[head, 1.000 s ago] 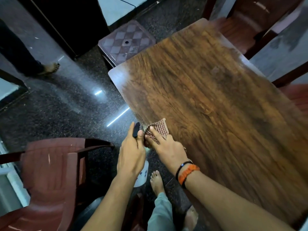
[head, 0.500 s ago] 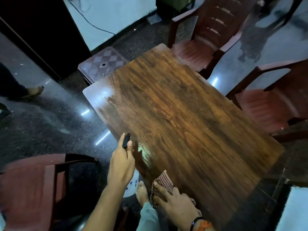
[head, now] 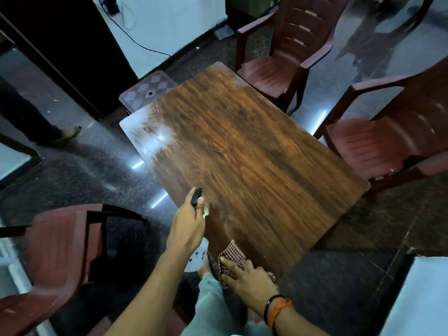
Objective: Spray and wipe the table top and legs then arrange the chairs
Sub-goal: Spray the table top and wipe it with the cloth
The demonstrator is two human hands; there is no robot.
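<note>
A dark wood-grain table top fills the middle of the view. My left hand grips a spray bottle with a black nozzle, held over the table's near left edge. The white bottle body shows below my hand. My right hand presses a red-and-white checked cloth flat on the table's near corner, fingers straight. A wet sheen lies on the far left corner. Red plastic chairs stand around: one at near left, one at far right, one at right.
A checkered plastic stool sits beyond the table's far left corner. Another person's leg and sandalled foot stand at the left on the dark polished floor. A white wall with a black cable runs behind. A pale surface fills the lower right corner.
My right hand has dragged the cloth back along the edge to the table's near corner. My head has lifted, bringing the far and right chairs into view. My left hand still holds the bottle.
</note>
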